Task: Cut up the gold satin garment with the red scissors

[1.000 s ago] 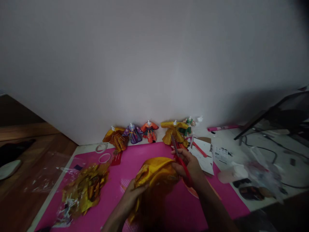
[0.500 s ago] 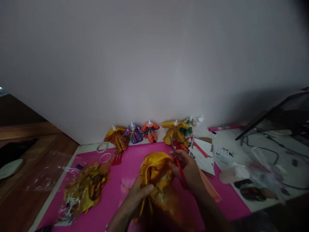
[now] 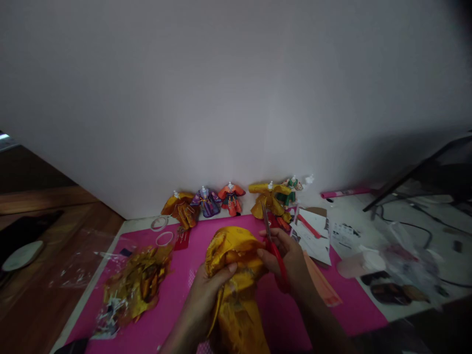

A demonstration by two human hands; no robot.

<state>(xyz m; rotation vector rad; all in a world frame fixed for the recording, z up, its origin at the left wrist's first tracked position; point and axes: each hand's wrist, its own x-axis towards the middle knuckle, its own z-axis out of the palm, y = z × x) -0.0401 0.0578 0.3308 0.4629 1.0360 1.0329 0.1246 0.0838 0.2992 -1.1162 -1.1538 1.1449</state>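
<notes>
A shiny golden-yellow piece of fabric [image 3: 239, 300] hangs between my two hands over the pink mat. My left hand [image 3: 206, 297] is closed on its left side, thumb lying on top of the folds. With my right hand [image 3: 285, 255] I hold red-handled scissors [image 3: 278, 258], their blades pointing up and away from the cloth. The thumb and fingertips of that same hand pinch the fabric's right edge. Behind the cloth, small dressed doll figures lean along the wall, among them a yellow-robed one [image 3: 268, 200] and an orange-robed one [image 3: 231, 197].
The pink mat [image 3: 184, 275] covers much of the table. Golden fabric scraps [image 3: 145, 280] lie in clear plastic at left, near a white ring [image 3: 164, 239]. At right are papers [image 3: 313, 236], a pale bottle [image 3: 359, 264] and a dark cable [image 3: 416, 221].
My left hand has risen slightly and the fabric has turned, showing more of its hanging lower part. My right hand keeps the scissors in nearly the same place. The view has shifted a little.
</notes>
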